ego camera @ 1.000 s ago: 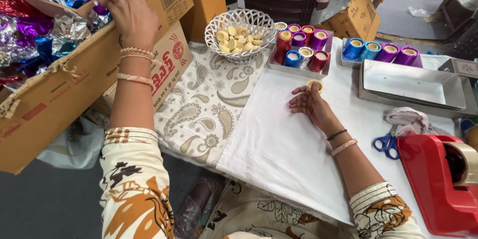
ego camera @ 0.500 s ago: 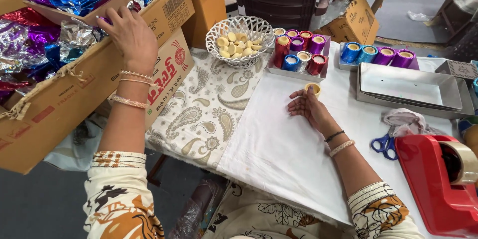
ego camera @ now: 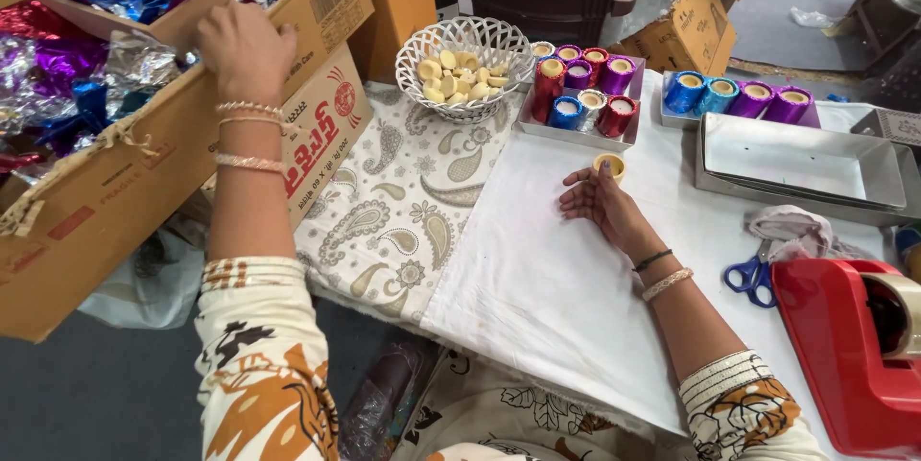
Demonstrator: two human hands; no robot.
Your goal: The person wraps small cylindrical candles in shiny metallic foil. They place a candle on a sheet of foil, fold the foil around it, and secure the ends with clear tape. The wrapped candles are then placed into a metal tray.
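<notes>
Closest on the right there's a red tape dispenser (ego camera: 854, 355) with blue-handled scissors (ego camera: 753, 274) just left of it, all on a white cloth (ego camera: 537, 269). A bit farther in, the right hand (ego camera: 604, 204) lies loosely on that cloth, fingertips touching a small yellow candle (ego camera: 609, 165), not really gripping it. Past that sits a tray of foil-wrapped candles (ego camera: 580, 101) and a white lattice basket (ego camera: 467, 63) of plain ones. Over on the far left, the left hand (ego camera: 245, 48) is reaching into a cardboard box (ego camera: 134, 164) of shiny foil (ego camera: 67, 77), fingers hidden, so can't tell if it's grabbing anything.
</notes>
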